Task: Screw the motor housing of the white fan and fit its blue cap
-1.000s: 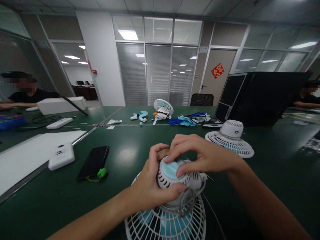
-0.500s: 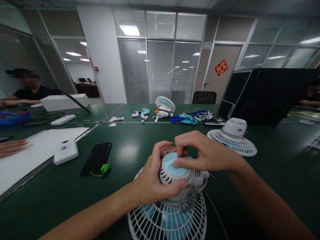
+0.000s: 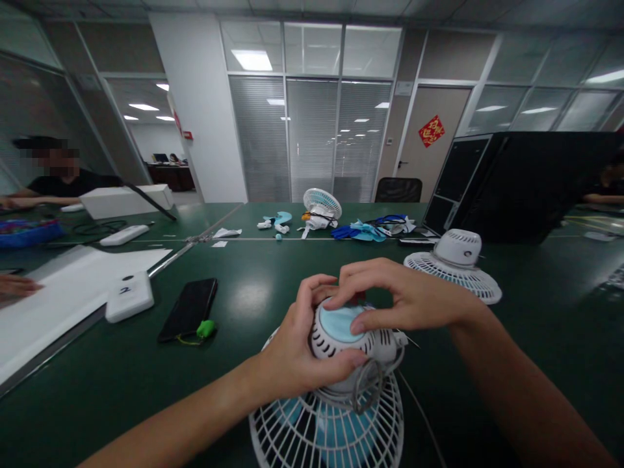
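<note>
A white electric fan [image 3: 327,426] lies face down at the table's near edge, with blue blades showing through its cage. My left hand [image 3: 297,348] is wrapped round the vented motor housing on the fan's back, thumb at the near side. On top of that housing is a round light-blue knob [image 3: 338,323]. My right hand [image 3: 390,296] reaches over from the right, its index finger and thumb resting on the knob, somewhat apart. Its other fingers are partly hidden. A looped grey cord [image 3: 368,388] hangs beside the housing, below my left thumb.
Another white fan [image 3: 453,266] lies face down at the right. To the left are a black phone [image 3: 188,310] with a green charm and a white box-shaped device [image 3: 129,297]. Farther back stand a small fan [image 3: 322,208], blue gloves [image 3: 365,230] and a large black case [image 3: 526,185].
My right index finger and thumb have shifted round the blue knob, the thumb moving right and the finger left. My left hand stays in place. A person's hand at far left has drawn back.
</note>
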The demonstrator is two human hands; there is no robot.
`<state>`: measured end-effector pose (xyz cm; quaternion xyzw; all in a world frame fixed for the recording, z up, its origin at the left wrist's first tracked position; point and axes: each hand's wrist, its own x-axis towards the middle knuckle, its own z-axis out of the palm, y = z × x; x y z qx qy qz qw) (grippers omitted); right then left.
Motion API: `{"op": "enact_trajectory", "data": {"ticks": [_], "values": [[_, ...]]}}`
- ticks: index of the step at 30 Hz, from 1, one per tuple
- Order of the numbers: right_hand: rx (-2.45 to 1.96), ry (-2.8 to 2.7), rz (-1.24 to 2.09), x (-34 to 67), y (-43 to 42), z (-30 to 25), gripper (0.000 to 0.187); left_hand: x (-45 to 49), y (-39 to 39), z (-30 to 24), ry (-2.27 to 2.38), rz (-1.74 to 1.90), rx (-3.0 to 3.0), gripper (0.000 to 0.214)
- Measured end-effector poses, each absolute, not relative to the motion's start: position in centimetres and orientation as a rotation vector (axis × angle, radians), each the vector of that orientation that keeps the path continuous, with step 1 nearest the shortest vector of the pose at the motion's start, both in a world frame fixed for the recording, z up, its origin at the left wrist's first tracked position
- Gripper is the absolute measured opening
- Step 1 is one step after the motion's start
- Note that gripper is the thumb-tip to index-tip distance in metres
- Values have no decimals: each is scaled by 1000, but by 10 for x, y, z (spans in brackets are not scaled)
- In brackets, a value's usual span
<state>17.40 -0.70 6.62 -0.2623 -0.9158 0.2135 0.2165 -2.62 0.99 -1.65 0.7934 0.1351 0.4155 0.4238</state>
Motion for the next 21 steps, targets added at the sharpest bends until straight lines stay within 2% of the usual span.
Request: {"op": "enact_trajectory", "data": {"ticks": [7, 14, 16, 19, 21], "values": [[-1031, -2472, 245, 160, -20, 69, 42, -25, 6, -11, 302, 1047, 1946, 70], [-876, -2516, 472, 170, -19, 70, 28, -25, 9, -15, 260, 1055, 1955, 72], [-985, -2477, 342, 166, -16, 66, 27, -25, 9, -15, 274, 1050, 1933, 72], [-1125, -2416, 110, 160, -15, 62, 42, -26, 8, -14, 277, 1046, 1909, 73], [-1125, -2416, 104, 160, -17, 63, 40, -26, 8, -14, 259, 1046, 1901, 74]]}}
